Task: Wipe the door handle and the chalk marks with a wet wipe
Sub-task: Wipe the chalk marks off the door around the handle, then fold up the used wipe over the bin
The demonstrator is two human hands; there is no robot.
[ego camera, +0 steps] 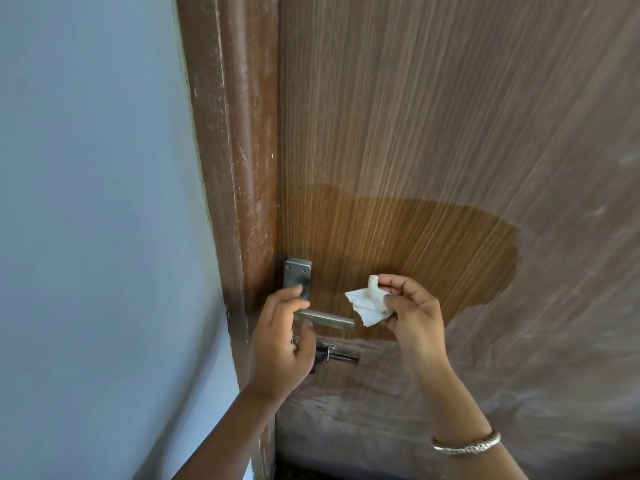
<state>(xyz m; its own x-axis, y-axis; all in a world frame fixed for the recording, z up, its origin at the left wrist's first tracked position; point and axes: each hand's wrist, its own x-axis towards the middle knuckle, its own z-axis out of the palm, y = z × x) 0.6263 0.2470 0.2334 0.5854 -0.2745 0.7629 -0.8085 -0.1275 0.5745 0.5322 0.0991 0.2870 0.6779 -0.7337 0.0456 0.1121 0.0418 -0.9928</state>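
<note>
A metal lever door handle (330,321) on its backplate (297,276) sits at the left edge of a brown wood-grain door (433,116). My left hand (282,341) grips the handle near its pivot, thumb under the lever. To the right of the lever's tip, my right hand (412,310) pinches a crumpled white wet wipe (367,304), which hangs free just off the door. Above the handle a darker, wet-looking patch (398,251) shows clean wood. Pale chalky smears (571,306) cover the door to the right and below.
A black sliding bolt (337,356) is fixed just under the handle, partly behind my left hand. The brown door frame (239,150) runs up the left, with a pale blue wall (97,202) beyond it. A metal bangle (467,445) is on my right wrist.
</note>
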